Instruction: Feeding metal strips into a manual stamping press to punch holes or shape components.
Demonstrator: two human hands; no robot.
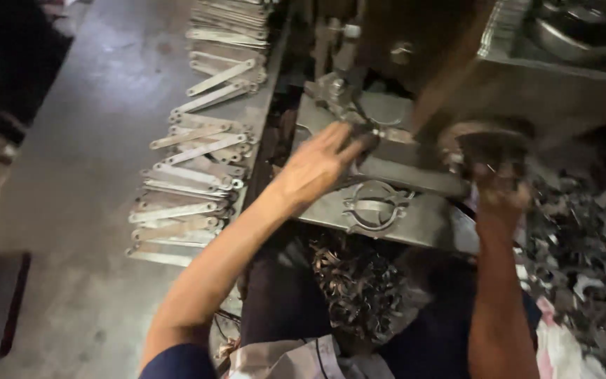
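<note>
Hands at the metal press

Left hand (317, 167) reaches over the grey steel die plate (387, 210) of the press, its fingers (348, 144) pressed together and pinching a small dark metal piece (380, 135) lying on the plate under the tooling; right hand (499, 193) is raised near the plate's right end, blurred, so whether its fingers are closed I cannot tell. Left of the press, flat silver metal strips with holed ends (198, 175) lie in a long overlapping row on the grey bench (85, 175); dark curled metal scrap (359, 281) heaps below the plate; pale shiny offcuts (590, 245) spread to the right.
</note>
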